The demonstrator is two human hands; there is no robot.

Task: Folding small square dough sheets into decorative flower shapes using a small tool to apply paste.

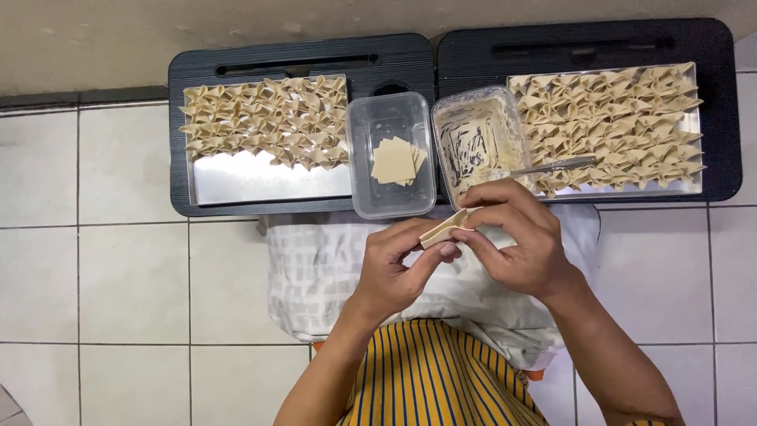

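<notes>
Both hands hold one folded pale dough wrapper (443, 229) between them, above my lap. My left hand (398, 268) pinches its left end with thumb and fingers. My right hand (516, 237) grips its right end from above. Just beyond the hands stands a clear plastic tub (390, 118) with a few flat square wrappers (398, 160) inside. Next to it is a second clear tub (457, 106) smeared with pale filling, a metal spoon (552, 166) resting in it.
Two metal trays sit on black lap tables (315, 55): the left tray (268, 180) is about half covered with folded dumplings (268, 118), the right tray (694, 118) is nearly full of them. A white patterned cloth (315, 268) covers my lap. White floor tiles surround everything.
</notes>
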